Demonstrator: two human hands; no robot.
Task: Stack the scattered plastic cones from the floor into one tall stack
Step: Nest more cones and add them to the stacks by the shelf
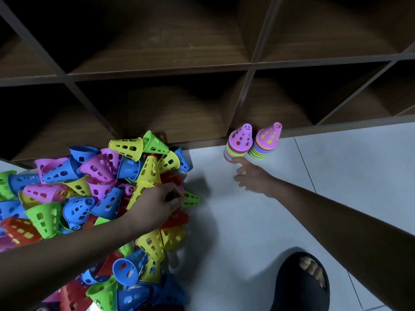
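From my feed I saw a big heap of loose perforated plastic cones (94,194) in blue, yellow, green, pink and red spread over the left part of the pale tiled floor (247,221), reaching back to the foot of a dark wooden cubby shelf (157,70). The left hand (155,205) lay on the right edge of that heap with its fingers curled down among the cones beside a green cone (190,199) lying on its side; I think it was pinching something there, but the fingers hid what, so I could not tell what it held. Two short stacks stood upright on the floor against the shelf's base, just beside each other: the left stack (238,144) and the right stack (266,142), each a pile of mixed-colour rims capped with a pink cone. The right hand (252,176) was stretched out flat and open, fingers spread, holding nothing, with one fingertip at the base of the left stack, touching or very nearly so. Near the bottom right, a foot in a dark slide sandal (301,286) rested on the tiles, well apart from both the heap and the stacks.
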